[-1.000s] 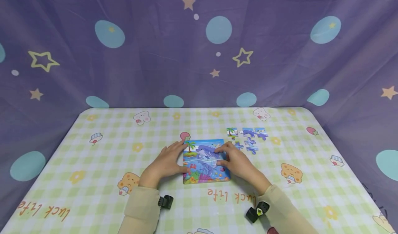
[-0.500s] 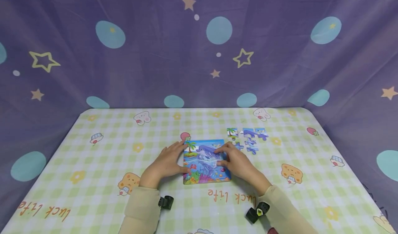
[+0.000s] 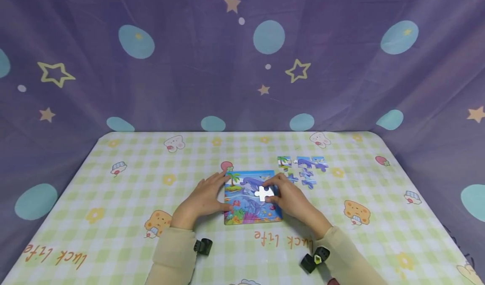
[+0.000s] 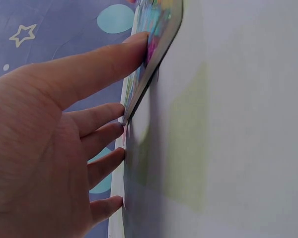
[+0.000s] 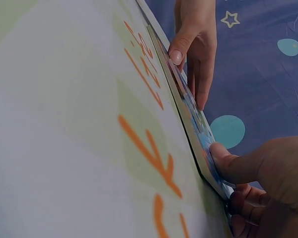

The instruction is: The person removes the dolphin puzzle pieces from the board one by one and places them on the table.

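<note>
A square jigsaw puzzle board [image 3: 242, 213] with a dolphin, palm tree and coral picture lies flat on the table. My left hand [image 3: 202, 198] steadies its left side. Its thumb [image 4: 134, 49] rests on the board's face, and its straight fingers reach along the edge. My right hand [image 3: 291, 195] is at the board's right side, thumb and forefinger pinching a jigsaw piece [image 3: 261, 193] that looks bright white over the dolphin picture. Whether that white is glare or the piece's back, I cannot tell. In the right wrist view the right thumb [image 5: 226, 161] lies over the board's edge.
Beyond the right hand lie several loose jigsaw pieces [image 3: 305, 163] with palm tree and dolphin parts. The table has a green-checked cloth [image 3: 125, 201] with cartoon prints. A purple curtain [image 3: 189, 66] hangs behind the far edge.
A white jigsaw-piece shape has appeared between my right thumb and forefinger, where the dolphin picture showed before. Both hands and the board have stayed nearly in place.
</note>
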{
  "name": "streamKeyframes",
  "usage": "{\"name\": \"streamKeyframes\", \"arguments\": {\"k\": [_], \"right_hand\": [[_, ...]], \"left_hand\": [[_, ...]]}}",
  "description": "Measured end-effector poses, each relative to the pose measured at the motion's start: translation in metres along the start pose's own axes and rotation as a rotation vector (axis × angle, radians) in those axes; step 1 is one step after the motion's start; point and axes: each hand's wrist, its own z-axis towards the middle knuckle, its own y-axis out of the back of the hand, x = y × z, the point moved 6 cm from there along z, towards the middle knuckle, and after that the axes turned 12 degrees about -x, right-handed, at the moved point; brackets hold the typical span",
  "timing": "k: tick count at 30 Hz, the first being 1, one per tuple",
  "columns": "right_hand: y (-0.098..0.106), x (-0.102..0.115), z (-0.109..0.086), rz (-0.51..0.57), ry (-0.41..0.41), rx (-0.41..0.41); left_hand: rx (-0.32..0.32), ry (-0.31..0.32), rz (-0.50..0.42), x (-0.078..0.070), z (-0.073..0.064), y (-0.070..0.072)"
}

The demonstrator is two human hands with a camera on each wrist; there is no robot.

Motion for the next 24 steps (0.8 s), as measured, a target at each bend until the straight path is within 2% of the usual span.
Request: {"name": "streamKeyframes", "arguments": {"k": [11,24], "right_hand": [[0.0028,0.0019,-0.0008,0.005,0.044,-0.017],[0.0034,0.0036,-0.0003,-0.001,0.043,-0.016]], "left_hand": [[0.003,-0.01,-0.004,-0.0009,-0.0005,0.0003],[0.009,-0.006,-0.008,-0.0024,-0.0013,0.0018]]}}
